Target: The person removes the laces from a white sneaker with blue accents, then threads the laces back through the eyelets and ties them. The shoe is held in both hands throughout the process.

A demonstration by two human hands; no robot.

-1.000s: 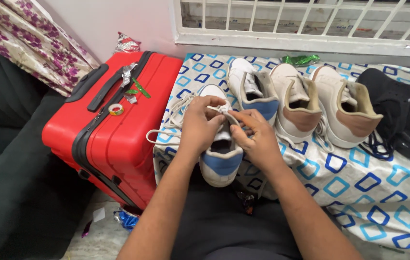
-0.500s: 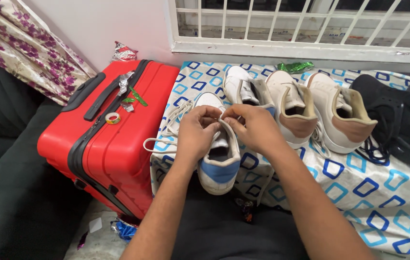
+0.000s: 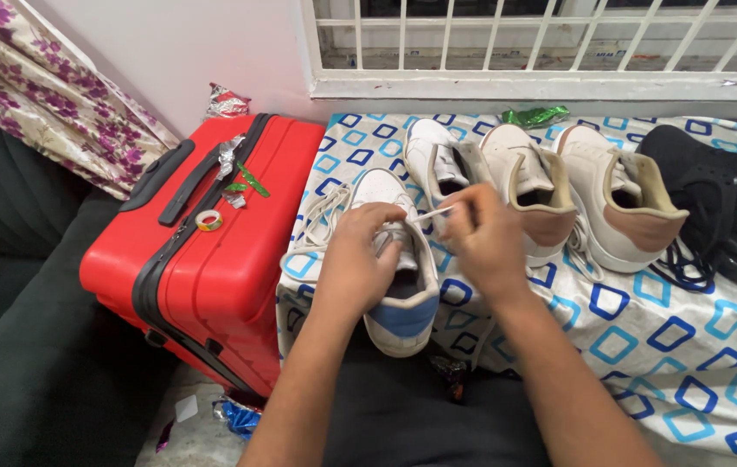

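Observation:
A white sneaker with a blue heel [image 3: 403, 303] lies in front of me on a white cloth with blue squares [image 3: 697, 363]. My left hand [image 3: 360, 255] presses on the sneaker's tongue and eyelets. My right hand [image 3: 485, 238] pinches the end of a white shoelace [image 3: 429, 214] and holds it taut above the shoe. More loose lace [image 3: 321, 216] trails off the shoe's far left side.
Three more white sneakers [image 3: 524, 186] stand behind, two with tan heels. A red suitcase [image 3: 204, 259] with a tape roll [image 3: 208, 220] and foil scraps lies at left. Black shoes [image 3: 723, 207] are at right. A barred window [image 3: 541, 43] runs along the back.
My right hand has drawn the lace end out to the right, and the hands have come apart. The view has shifted a little closer.

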